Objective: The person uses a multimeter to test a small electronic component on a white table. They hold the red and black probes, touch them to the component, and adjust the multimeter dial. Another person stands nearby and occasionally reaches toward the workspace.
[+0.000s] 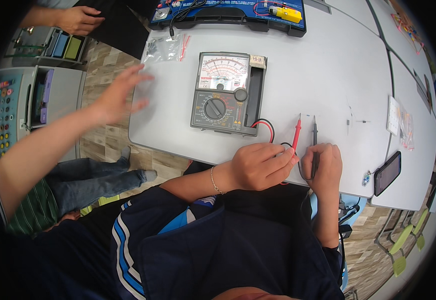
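Note:
My left hand [264,167] is closed round the red test probe [297,133], its tip pointing away from me on the white table. Beside it my right hand [324,166] pinches the black test probe [315,132]. Between the two probe tips lies a tiny component with thin leads [306,116]; whether the tips touch its leads is too small to tell. Left of the probes rests an analog multimeter [215,107] with a needle scale and a round dial. Red and black leads [265,125] come out of its lower right side.
Small leaded components [348,122] lie right of the probes. A phone [388,173] sits at the right edge. A blue kit case [228,12] and a plastic bag [165,47] are at the back. Another person's hand [120,95] reaches in from the left; a further hand [80,20] shows upper left.

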The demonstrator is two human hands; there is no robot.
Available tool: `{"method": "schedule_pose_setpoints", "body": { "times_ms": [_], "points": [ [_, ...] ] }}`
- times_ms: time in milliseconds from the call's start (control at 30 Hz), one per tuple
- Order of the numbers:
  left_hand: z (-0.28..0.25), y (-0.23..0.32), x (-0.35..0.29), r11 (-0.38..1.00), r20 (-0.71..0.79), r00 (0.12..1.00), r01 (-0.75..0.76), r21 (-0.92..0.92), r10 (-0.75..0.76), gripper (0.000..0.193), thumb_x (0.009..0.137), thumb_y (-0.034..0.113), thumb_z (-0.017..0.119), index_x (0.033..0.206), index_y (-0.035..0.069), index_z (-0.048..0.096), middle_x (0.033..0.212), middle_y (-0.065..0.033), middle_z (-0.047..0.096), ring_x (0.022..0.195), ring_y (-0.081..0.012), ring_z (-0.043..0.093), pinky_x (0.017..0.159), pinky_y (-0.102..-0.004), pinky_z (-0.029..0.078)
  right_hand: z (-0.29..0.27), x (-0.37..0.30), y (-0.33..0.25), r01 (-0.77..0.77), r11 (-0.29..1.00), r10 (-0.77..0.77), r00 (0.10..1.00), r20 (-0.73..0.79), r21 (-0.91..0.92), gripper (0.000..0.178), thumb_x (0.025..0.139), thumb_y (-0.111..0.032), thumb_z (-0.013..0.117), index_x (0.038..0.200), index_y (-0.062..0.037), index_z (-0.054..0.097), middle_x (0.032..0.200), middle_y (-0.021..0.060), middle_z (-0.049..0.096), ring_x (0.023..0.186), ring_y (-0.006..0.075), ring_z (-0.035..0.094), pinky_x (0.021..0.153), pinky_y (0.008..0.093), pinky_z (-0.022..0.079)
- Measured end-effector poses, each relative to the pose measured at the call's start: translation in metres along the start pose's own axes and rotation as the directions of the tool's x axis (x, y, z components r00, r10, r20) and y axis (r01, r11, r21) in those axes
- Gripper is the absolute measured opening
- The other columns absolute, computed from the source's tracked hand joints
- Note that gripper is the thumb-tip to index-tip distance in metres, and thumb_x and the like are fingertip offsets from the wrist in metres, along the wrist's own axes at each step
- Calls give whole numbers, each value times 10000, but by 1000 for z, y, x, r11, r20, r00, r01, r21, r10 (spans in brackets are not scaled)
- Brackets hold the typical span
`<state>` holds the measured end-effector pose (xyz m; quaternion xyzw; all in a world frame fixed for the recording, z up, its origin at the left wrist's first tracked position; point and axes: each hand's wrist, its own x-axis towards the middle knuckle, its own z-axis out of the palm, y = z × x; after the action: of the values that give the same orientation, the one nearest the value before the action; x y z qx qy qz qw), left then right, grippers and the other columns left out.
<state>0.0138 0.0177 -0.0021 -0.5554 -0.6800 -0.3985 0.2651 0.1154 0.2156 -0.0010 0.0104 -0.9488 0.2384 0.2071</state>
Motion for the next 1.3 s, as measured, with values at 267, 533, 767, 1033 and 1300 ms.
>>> {"method": "schedule_pose_setpoints", "body": {
  "times_ms": [267, 533, 767, 1033, 1300],
  "points": [
    [-1, 0, -1, 1000, -2, 1000, 0, 6, 0, 192, 818, 76, 853, 983, 36, 765, 990, -108, 769, 805, -215, 742, 595, -285, 574, 1, -3, 1, -20, 1000, 20, 1000, 15, 8, 214, 842, 13, 726, 987, -58, 586, 839, 92, 606, 731, 325, 557, 660, 423, 452],
    [-1, 0, -1, 1000, 4, 1000, -3, 10, 3, 195, 811, 76, 854, 981, 35, 769, 986, -106, 769, 805, -213, 742, 594, -284, 573, 2, -2, 1, 1, 1000, -1, 1000, -4, -5, 255, 822, 27, 750, 969, -73, 567, 801, 69, 615, 689, 293, 558, 672, 407, 422],
    [0, 0, -1, 1000, -4, 1000, -4, 8, 4, 202, 804, 71, 878, 965, 23, 765, 975, -99, 763, 801, -212, 741, 590, -286, 574, 1, -2, 0, -2, 1000, 2, 1000, 0, -3, 249, 826, 30, 741, 978, -69, 570, 813, 75, 617, 698, 298, 562, 676, 415, 425],
    [0, -1, 0, 1000, -57, 998, -20, 4, 20, 280, 778, 55, 922, 1000, 20, 755, 994, -95, 762, 809, -219, 749, 586, -293, 585, 0, 2, -1, -10, 999, 10, 1000, -5, 32, 233, 867, 20, 723, 1048, -64, 602, 839, 105, 619, 717, 324, 563, 688, 431, 435],
    [-15, -3, -2, 997, -84, 994, -68, 44, 71, 330, 787, 57, 925, 1057, 56, 735, 1077, -82, 770, 829, -194, 738, 573, -266, 539, -4, 11, 4, 21, 997, -7, 983, -186, 75, 273, 852, 5, 796, 1075, -71, 658, 1027, 107, 725, 970, 329, 663, 818, 429, 498]
  ]
}}
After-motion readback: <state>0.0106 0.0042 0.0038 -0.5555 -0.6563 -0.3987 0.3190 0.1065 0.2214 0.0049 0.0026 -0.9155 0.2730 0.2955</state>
